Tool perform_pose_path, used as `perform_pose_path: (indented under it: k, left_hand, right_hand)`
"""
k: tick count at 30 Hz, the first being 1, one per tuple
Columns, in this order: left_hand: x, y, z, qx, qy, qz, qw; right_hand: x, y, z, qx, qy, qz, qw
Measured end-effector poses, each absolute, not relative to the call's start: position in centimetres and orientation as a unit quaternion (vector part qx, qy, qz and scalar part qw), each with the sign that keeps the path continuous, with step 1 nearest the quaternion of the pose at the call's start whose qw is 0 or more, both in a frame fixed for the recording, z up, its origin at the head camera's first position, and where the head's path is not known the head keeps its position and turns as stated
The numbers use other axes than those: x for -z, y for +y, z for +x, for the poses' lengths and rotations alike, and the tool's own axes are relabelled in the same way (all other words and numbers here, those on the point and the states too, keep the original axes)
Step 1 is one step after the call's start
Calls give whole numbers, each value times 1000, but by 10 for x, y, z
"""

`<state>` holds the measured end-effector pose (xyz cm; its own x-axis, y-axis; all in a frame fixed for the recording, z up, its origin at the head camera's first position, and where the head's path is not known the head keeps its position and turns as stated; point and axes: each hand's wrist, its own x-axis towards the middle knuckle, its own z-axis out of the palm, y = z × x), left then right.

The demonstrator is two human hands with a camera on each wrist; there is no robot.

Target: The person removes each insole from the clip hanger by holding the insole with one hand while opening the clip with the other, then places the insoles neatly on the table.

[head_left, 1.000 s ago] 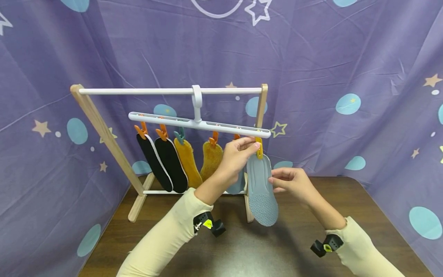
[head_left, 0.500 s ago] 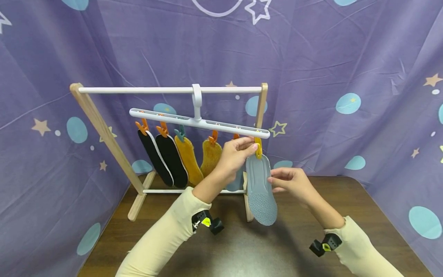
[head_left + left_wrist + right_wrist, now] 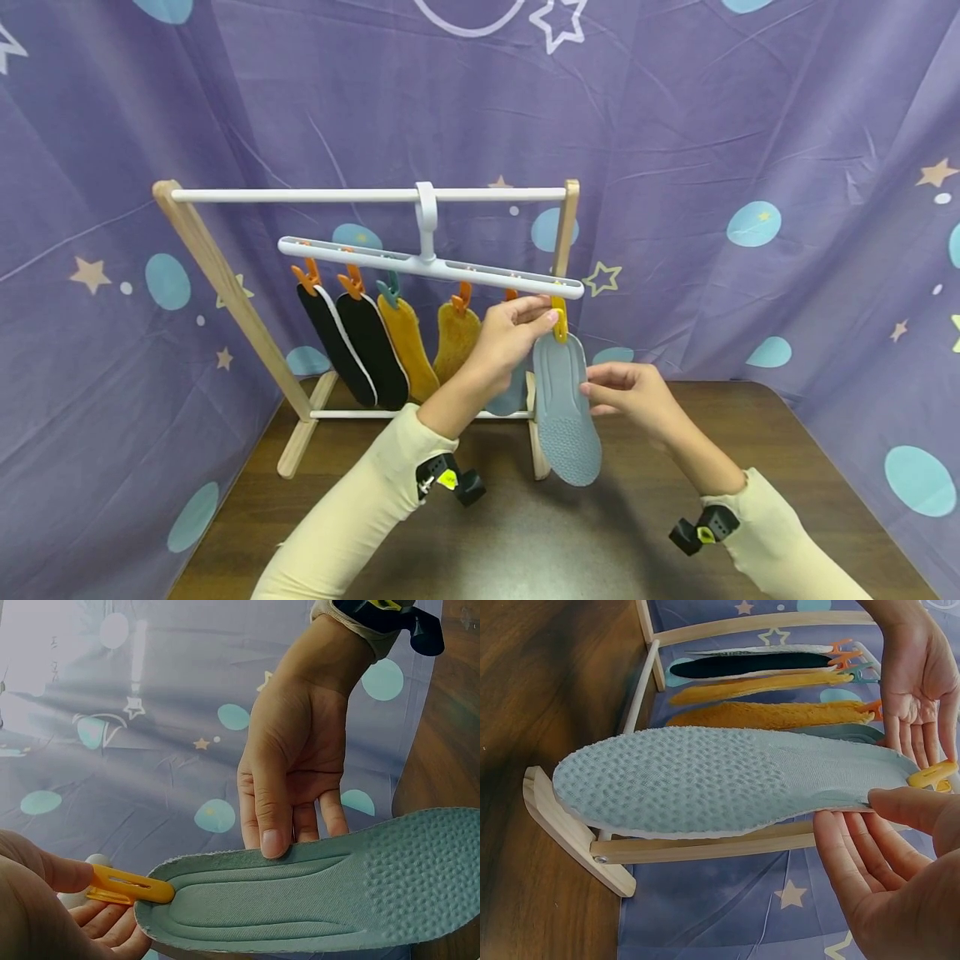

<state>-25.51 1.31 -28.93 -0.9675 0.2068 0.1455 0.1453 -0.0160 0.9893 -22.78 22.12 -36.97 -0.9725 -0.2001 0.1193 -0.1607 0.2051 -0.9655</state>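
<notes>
A grey-blue insole [image 3: 566, 417] hangs at the right end of the white hanger [image 3: 442, 268], its heel in the jaws of a yellow clip [image 3: 560, 321]. My left hand [image 3: 510, 337] pinches that clip between thumb and fingers; the left wrist view shows the clip [image 3: 131, 885] over the insole's heel edge. With thumb and fingertips my right hand [image 3: 630, 396] pinches the insole's right edge. In the right wrist view the insole's dimpled forefoot [image 3: 667, 780] points away from the hand. Behind my left hand another grey-blue insole [image 3: 510, 400] hangs, partly hidden.
Two black insoles [image 3: 372, 350] and two yellow fuzzy insoles [image 3: 457, 337] hang from orange and green clips further left. The hanger hooks over the white rod [image 3: 300, 197] of a wooden rack [image 3: 225, 292] on the brown table [image 3: 510, 550]. A purple curtain [image 3: 712, 167] surrounds it.
The hanger has tilted slightly, its left end rising a little, and the insoles there rose with it. Both hands keep their hold on the clip and the insole, almost still.
</notes>
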Motion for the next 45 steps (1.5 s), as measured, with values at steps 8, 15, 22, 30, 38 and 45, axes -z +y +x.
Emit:
perform_pose_path:
  k: [8, 15, 22, 30, 38, 45]
  left_hand:
    - [287, 12, -253, -705, 698, 122, 33]
    - [287, 13, -253, -718, 685, 117, 36]
    - [286, 14, -253, -726, 677, 114, 42]
    - [285, 16, -252, -733, 670, 113, 34]
    - [286, 16, -251, -735, 668, 112, 31]
    - [287, 18, -251, -740, 663, 111, 25]
  right_hand:
    - [368, 222, -226, 621, 775, -116, 13]
    - [367, 222, -224, 620, 776, -116, 10]
    - [367, 223, -223, 618, 778, -114, 7]
    - [366, 222, -221, 615, 780, -115, 0]
    - [367, 221, -220, 615, 780, -120, -2]
    - [368, 221, -220, 614, 781, -116, -2]
